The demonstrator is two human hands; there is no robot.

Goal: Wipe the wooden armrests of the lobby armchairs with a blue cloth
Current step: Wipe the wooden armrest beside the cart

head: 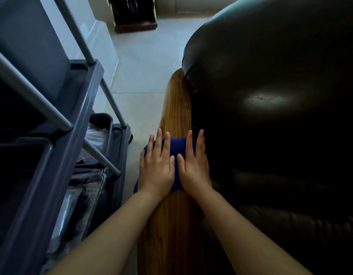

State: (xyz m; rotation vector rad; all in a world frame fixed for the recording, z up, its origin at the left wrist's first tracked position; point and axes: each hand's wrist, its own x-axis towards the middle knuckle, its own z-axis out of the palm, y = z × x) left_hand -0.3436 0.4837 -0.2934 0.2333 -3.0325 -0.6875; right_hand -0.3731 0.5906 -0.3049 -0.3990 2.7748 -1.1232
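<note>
Mostly hidden under both palms: blue cloth (176,176), showing only as a rounded bulge past the fingertips, a strip between the thumbs and a fold spilling off the edge at 8 o'clock. Draped across wooden armrest (174,225), a long, narrow plank with straight golden-brown grain, glossy, tapering to a rounded tip toward 12 o'clock; near end cut off by the bottom edge. Left hand (156,165) flat on the cloth, fingers spread and extended, thumb touching the cloth near the middle. Right hand (194,165) flat beside it, fingers straighter and closer together, outer fingers lost in shadow against the upholstery. Thumbs nearly touching; nothing pinched, both palms pressing down. Bare forearms entering from 6 o'clock.

At 3 o'clock, touching the armrest along its length: armchair (270,116), dark, smooth leather-like padding, bulbous, with one soft highlight showing fine pebbled texture; lower cushions creased and too dark to read clearly. At 9 o'clock: grey plastic cart (76,155) with moulded shelves and round metal posts, cropped by the left edge; contents murky, something white and something clear and crinkled, not identifiable. Between cart and armrest: pale, matte tiled floor (141,62). At 12 o'clock: dark wooden stand (135,14), blurred and cut off at the top.
</note>
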